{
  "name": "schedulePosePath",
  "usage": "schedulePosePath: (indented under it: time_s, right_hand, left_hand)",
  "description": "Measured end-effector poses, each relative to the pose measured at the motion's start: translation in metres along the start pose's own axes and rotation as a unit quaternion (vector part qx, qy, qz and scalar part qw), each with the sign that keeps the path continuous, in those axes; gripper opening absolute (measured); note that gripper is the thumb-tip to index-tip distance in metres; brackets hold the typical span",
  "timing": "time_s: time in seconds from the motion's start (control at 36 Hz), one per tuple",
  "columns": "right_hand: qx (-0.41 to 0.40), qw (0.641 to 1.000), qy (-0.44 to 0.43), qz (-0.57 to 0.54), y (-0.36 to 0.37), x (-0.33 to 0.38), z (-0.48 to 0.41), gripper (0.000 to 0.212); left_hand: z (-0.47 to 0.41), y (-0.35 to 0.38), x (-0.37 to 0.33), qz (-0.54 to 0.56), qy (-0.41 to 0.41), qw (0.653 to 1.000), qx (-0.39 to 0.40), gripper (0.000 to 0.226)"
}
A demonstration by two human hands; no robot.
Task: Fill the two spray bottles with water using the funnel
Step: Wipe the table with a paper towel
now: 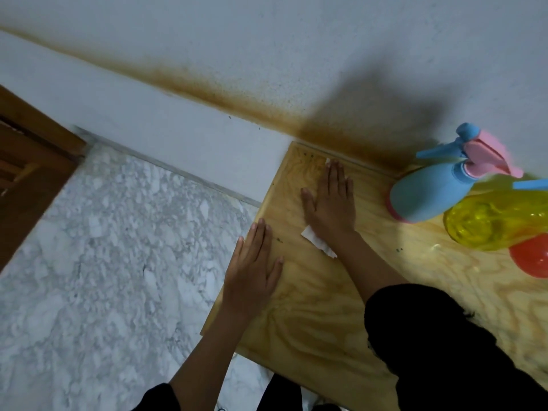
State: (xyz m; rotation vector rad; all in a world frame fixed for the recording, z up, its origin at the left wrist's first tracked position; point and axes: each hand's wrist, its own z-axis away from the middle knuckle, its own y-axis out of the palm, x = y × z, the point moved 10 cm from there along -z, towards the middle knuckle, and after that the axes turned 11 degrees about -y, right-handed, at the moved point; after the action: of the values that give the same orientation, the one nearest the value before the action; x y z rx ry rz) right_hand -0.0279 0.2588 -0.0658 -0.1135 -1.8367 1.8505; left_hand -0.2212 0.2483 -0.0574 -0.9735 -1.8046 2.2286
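Indoors: right hand [329, 200] flat on plywood [320, 310]; marble floor [103, 247].

A room in a home, by the look of it: grey-white marbled floor [103, 247] on the left, white painted wall [178, 120] with a brown stain [237, 96], a wooden door [26, 179] at far left, and a plywood surface [326, 307] carrying a blue spray bottle [427, 194] and a yellow spray bottle [489, 223] at right.

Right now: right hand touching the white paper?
Touching. Head view shows the right hand lying flat on the white paper, which pokes out beneath wrist and fingertips.
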Motion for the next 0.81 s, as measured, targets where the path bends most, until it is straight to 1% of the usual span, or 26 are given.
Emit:
schedulePosePath:
  time_s: [0.06,0.14,0.17,0.25,0.31,0.44,0.56,0.64,0.72,0.81]
  right_hand:
    - [0.014,0.999,-0.031,0.003,0.0,0.003,-0.001,0.076]
    - [0.045,0.993,-0.112,-0.005,0.005,0.018,0.003,0.076]
    - [0.049,0.991,-0.124,-0.01,0.006,0.021,0.004,0.075]
    - [0.064,0.987,-0.142,-0.029,0.007,0.023,0.007,0.068]
    - [0.074,0.982,-0.17,-0.031,0.005,0.025,0.011,0.066]
    - [0.084,0.974,-0.207,-0.043,0.002,0.032,0.029,0.069]
    - [0.109,0.969,-0.215,-0.056,0.001,0.031,0.037,0.058]
    - [0.141,0.959,-0.235,-0.079,0.002,0.028,0.047,0.068]
    - [0.18,0.945,-0.264,-0.063,0.008,0.027,0.061,0.083]
    - [0.192,0.941,-0.276,-0.037,0.01,0.028,0.075,0.082]
  left_hand:
    - [0.0,0.0,0.001,0.002,0.0,1.0,0.001,0.062]
    - [0.001,0.0,0.001,0.002,-0.002,1.0,-0.001,0.062]
    - [0.0,0.0,0.0,0.002,-0.002,1.0,-0.002,0.062]
    - [0.001,0.001,0.001,0.003,-0.001,1.0,0.005,0.062]
    - [0.001,0.002,0.001,-0.002,-0.003,1.0,0.014,0.063]
    - [0.0,0.006,0.002,-0.02,-0.015,0.999,0.033,0.063]
    - [0.002,0.006,0.001,-0.042,-0.027,0.998,0.035,0.063]
    - [0.008,0.008,0.004,-0.047,-0.039,0.998,0.035,0.063]
    - [0.017,0.011,0.006,-0.047,-0.053,0.997,0.033,0.064]
    - [0.026,0.011,0.005,-0.046,-0.062,0.997,0.028,0.063]
